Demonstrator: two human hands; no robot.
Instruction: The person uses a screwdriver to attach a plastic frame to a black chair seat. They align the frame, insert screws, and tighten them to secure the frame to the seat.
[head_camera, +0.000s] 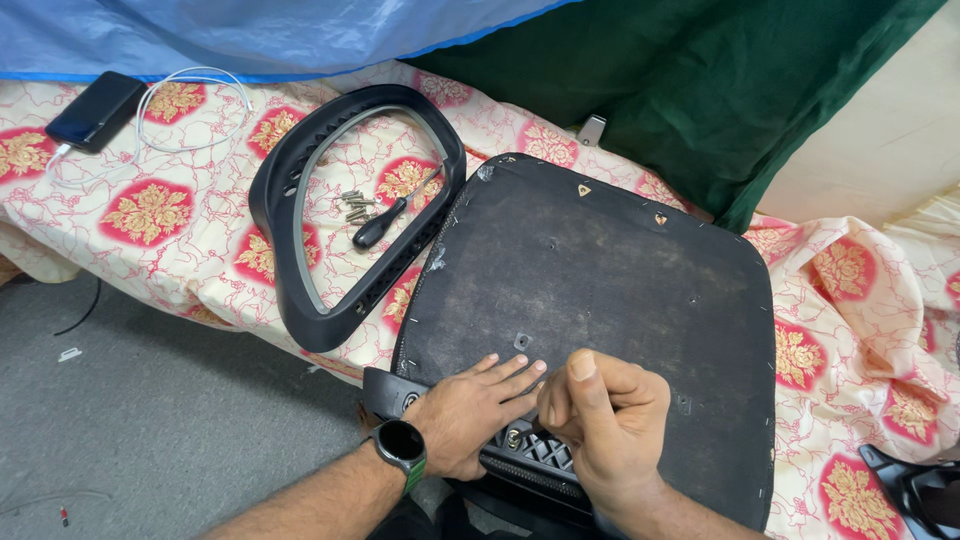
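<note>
Left hand (470, 410) flat, open, pressing upturned seat pan (600, 290); right hand (605, 415) pinched shut near bolt (513, 437), contents hidden; seat likely stiff, bulky, moderately heavy: grip by rigid edges

Makeshift home workshop: bedsheet-covered bench (150, 215), screwdriver (385, 222), screws (355, 205).

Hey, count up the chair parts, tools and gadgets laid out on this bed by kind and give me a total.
Chair seat base: 1
Curved black frame: 1
Black bracket under the left hand and right hand: 1
Screwdriver: 1
Heap of screws: 1
Phone: 1
White cable: 1
Total: 7
</note>
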